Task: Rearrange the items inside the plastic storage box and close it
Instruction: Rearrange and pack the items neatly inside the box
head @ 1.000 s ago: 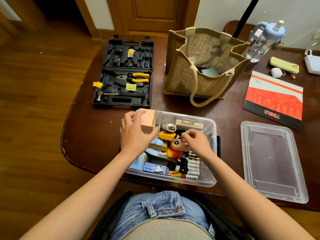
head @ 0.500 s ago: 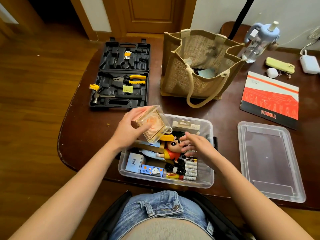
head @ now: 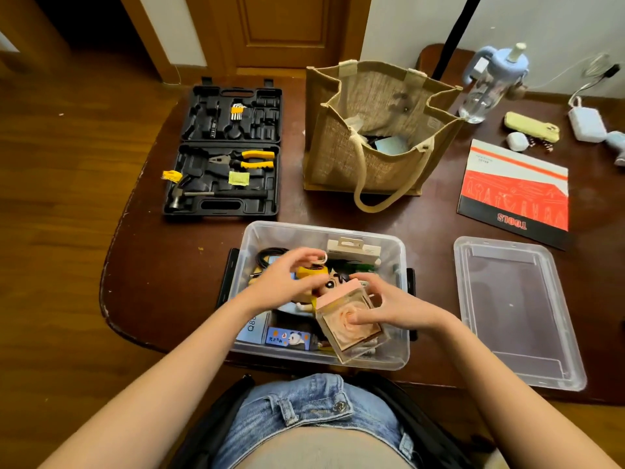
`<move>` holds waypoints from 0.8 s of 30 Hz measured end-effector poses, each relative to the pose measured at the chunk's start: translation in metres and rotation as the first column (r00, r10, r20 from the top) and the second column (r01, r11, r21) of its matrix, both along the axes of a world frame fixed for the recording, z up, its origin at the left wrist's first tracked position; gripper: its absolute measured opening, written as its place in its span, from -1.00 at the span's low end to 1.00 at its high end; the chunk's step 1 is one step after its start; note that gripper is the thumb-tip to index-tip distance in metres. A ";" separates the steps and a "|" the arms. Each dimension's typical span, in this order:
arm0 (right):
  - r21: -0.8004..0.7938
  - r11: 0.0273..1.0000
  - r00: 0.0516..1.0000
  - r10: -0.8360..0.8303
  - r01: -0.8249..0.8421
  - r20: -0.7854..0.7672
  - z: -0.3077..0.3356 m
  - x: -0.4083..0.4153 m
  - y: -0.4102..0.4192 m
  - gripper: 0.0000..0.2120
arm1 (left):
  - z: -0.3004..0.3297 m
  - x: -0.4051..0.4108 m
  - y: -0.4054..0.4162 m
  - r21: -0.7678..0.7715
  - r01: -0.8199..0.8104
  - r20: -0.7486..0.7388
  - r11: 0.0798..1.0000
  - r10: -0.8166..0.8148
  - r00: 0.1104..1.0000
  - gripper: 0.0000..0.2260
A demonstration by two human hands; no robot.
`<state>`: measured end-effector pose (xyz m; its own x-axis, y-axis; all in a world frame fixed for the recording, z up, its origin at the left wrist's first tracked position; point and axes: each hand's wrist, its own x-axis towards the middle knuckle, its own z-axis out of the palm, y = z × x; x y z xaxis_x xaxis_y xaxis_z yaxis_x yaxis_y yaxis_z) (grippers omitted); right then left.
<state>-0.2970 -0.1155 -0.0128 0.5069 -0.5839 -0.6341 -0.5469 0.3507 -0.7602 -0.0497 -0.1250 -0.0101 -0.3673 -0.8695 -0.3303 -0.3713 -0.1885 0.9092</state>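
Observation:
The clear plastic storage box [head: 324,230] stands open at the table's near edge, full of small items: a cartoon figure [head: 333,282], a yellow roll [head: 309,270], a white carton [head: 353,248], a black cable [head: 270,255] and a panda card [head: 287,338]. My right hand [head: 395,306] grips a clear cube with a pink rose [head: 351,330], tilted over the box's near right corner. My left hand [head: 287,282] hovers over the yellow roll with loosely curved fingers and holds nothing visible. The box's clear lid [head: 517,313] lies flat on the table to the right.
An open black tool case [head: 226,164] lies at the back left, and a jute bag [head: 378,137] stands behind the box. A red tools booklet [head: 517,191], a water bottle [head: 487,86] and small gadgets occupy the back right. The table's rounded edge [head: 108,299] is to the left.
The rose cube passed from my left hand to my right and moved from the box's far left to its near right. My left hand let go and now hovers over the box's middle.

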 end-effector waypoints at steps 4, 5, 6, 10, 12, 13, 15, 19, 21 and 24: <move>-0.029 0.993 0.976 0.107 -0.115 -0.189 0.005 0.011 -0.008 -0.16 | -0.001 0.028 -0.010 -0.258 0.037 0.366 0.965 0.062 0.928 -0.74; 0.001 0.992 0.965 0.126 -0.130 -0.230 0.006 0.012 -0.011 -0.26 | -0.003 0.034 -0.010 -0.243 0.127 0.455 0.962 -0.003 0.891 -0.69; 0.033 0.990 0.956 0.138 -0.134 -0.258 0.006 0.014 -0.013 -0.33 | -0.006 0.038 -0.009 -0.199 0.223 0.528 0.954 -0.088 0.845 -0.61; 0.101 0.987 0.945 0.150 -0.126 -0.290 0.004 0.017 -0.016 -0.42 | -0.026 0.034 -0.002 0.004 0.464 0.750 0.886 -0.309 0.584 -0.24; 0.108 0.987 0.942 0.143 -0.114 -0.304 0.002 0.017 -0.016 -0.38 | -0.037 0.030 -0.001 -0.018 0.492 0.831 0.871 -0.260 0.491 -0.21; 0.102 0.988 0.941 0.140 -0.114 -0.307 0.002 0.017 -0.016 -0.37 | -0.041 0.029 -0.002 -0.035 0.502 0.858 0.864 -0.231 0.458 -0.21; 0.088 0.989 0.942 0.137 -0.116 -0.308 0.001 0.016 -0.015 -0.35 | -0.046 0.027 -0.004 -0.042 0.529 0.888 0.848 -0.210 0.408 -0.21; 0.062 0.993 0.944 0.113 -0.098 -0.309 0.002 0.015 -0.011 -0.33 | -0.048 0.024 -0.011 0.011 0.555 0.904 0.832 -0.245 0.349 -0.15; 0.054 0.995 0.952 0.096 -0.084 -0.290 0.003 0.013 -0.009 -0.33 | -0.048 0.022 -0.012 0.087 0.570 0.914 0.817 -0.293 0.280 -0.03; 0.077 0.996 0.984 0.047 -0.034 -0.175 0.006 0.009 -0.007 -0.38 | -0.050 0.016 -0.010 0.124 0.562 0.936 0.818 -0.284 0.207 0.00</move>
